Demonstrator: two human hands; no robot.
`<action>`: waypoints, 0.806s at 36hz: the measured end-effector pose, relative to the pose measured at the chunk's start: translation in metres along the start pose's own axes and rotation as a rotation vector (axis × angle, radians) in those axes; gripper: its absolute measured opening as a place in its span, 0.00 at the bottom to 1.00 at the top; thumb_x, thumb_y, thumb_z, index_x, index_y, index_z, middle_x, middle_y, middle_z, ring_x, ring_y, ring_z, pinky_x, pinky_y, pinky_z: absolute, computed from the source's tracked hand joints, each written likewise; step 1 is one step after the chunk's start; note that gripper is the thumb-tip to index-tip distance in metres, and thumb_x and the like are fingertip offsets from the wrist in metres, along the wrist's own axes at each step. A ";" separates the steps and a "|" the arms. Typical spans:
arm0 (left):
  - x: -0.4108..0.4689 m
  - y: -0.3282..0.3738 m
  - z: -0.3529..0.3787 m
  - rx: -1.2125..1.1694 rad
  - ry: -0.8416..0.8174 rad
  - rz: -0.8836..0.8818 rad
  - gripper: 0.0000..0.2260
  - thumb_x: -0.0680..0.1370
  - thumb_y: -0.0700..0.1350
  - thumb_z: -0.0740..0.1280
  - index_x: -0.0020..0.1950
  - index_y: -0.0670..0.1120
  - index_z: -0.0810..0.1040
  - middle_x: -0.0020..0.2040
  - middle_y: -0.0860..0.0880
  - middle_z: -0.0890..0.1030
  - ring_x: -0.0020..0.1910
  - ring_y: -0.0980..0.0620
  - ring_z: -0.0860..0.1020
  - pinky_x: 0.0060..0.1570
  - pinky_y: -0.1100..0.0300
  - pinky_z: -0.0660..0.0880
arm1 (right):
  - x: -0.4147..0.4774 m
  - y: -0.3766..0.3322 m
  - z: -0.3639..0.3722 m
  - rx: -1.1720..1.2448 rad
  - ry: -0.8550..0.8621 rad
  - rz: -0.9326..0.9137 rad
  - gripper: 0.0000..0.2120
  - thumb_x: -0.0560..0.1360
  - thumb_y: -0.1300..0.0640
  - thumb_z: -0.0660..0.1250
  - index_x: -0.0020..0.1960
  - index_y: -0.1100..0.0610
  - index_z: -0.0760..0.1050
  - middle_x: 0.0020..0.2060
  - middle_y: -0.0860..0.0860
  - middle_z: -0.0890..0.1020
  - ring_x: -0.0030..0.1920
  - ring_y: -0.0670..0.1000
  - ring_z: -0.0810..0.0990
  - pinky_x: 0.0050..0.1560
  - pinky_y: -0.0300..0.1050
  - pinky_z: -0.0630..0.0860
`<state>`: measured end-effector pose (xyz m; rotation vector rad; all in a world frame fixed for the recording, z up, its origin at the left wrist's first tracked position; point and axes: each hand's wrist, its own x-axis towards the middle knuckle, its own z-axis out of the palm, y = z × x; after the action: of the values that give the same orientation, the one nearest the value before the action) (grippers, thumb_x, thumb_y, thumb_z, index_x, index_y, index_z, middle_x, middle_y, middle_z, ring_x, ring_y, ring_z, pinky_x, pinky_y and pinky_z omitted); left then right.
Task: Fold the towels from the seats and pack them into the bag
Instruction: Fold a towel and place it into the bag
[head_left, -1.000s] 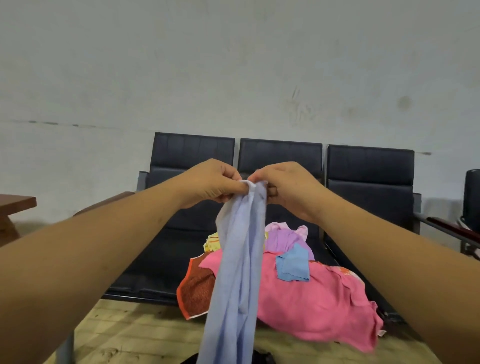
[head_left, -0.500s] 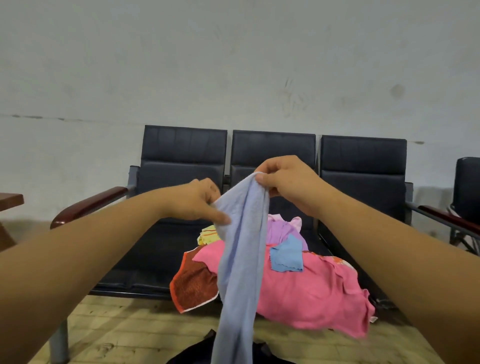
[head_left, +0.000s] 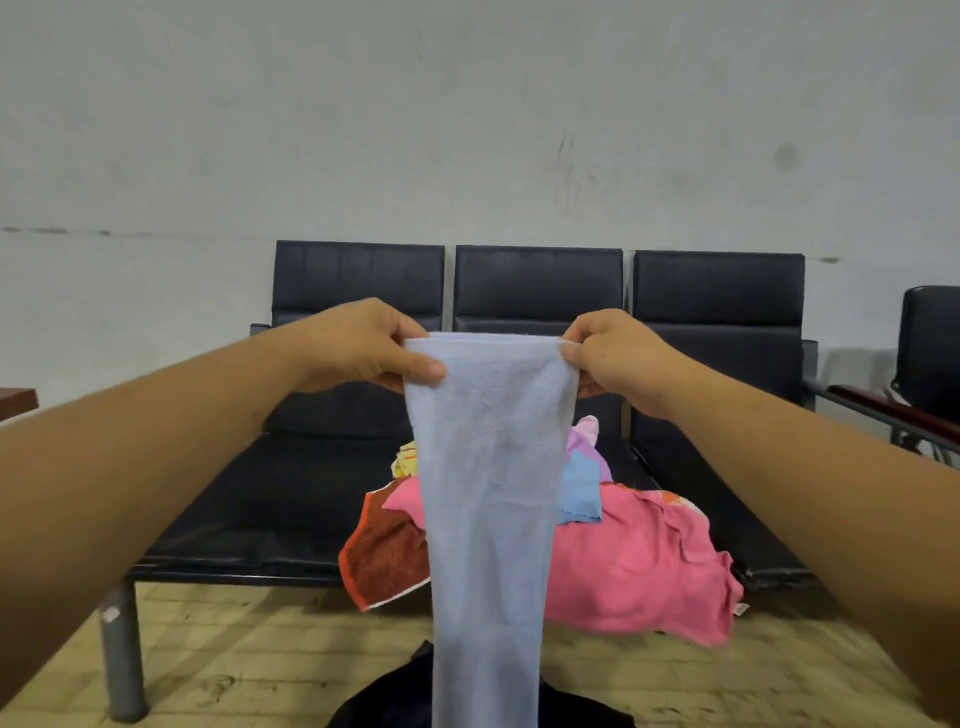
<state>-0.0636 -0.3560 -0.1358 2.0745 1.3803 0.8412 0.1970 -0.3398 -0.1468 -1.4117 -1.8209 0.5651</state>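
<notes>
Fingers (head_left: 582, 332) of the right hand (head_left: 618, 358) curl over the top right corner of a pale blue towel (head_left: 493, 467) and pinch the hem against the thumb. The left hand (head_left: 353, 348) grips the top left corner the same way, its thumb (head_left: 421, 368) lying flat across the near face of the cloth. Both hands are level and held apart, so the top edge runs taut and straight between them. Below it the towel hangs in the air and narrows into a long strip that runs off the bottom of the view.

Behind the hanging towel stands a three-seat black bench (head_left: 291, 499) against a pale wall (head_left: 467, 130). A heap of other towels lies on the middle seat. A large pink towel (head_left: 639, 566) spills over the seat's front edge, and a rust-red towel (head_left: 387, 561) hangs beside it to the left. A small blue cloth (head_left: 579, 491) and a lilac cloth (head_left: 587, 447) lie on top of the pink one, and a yellow cloth (head_left: 405, 460) peeks out at the back left.

On the floor (head_left: 249, 670) near the bottom edge sits a dark bag (head_left: 389, 699), its middle hidden by the blue strip that hangs in front of it.
</notes>
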 end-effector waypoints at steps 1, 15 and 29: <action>0.000 -0.002 0.000 -0.029 0.013 0.004 0.12 0.70 0.47 0.75 0.50 0.44 0.86 0.47 0.49 0.86 0.48 0.52 0.85 0.46 0.63 0.81 | 0.000 0.001 0.000 0.001 0.006 0.003 0.09 0.82 0.62 0.61 0.45 0.58 0.76 0.51 0.60 0.82 0.54 0.59 0.82 0.57 0.56 0.82; 0.002 -0.005 0.027 -0.133 0.545 0.104 0.10 0.78 0.48 0.70 0.59 0.49 0.79 0.49 0.54 0.83 0.48 0.58 0.81 0.45 0.66 0.74 | 0.006 -0.003 0.004 0.655 0.184 0.000 0.11 0.81 0.65 0.61 0.61 0.55 0.75 0.59 0.56 0.78 0.60 0.58 0.79 0.59 0.58 0.80; -0.022 -0.038 0.102 -0.774 -0.220 -0.119 0.14 0.74 0.39 0.70 0.59 0.40 0.79 0.54 0.43 0.84 0.53 0.48 0.83 0.54 0.56 0.80 | 0.011 -0.014 0.022 0.819 0.062 -0.005 0.08 0.80 0.67 0.61 0.46 0.59 0.75 0.41 0.55 0.79 0.40 0.53 0.79 0.44 0.47 0.80</action>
<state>-0.0189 -0.3704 -0.2364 1.4172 0.8538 0.8811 0.1695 -0.3310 -0.1468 -0.8432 -1.2927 1.0916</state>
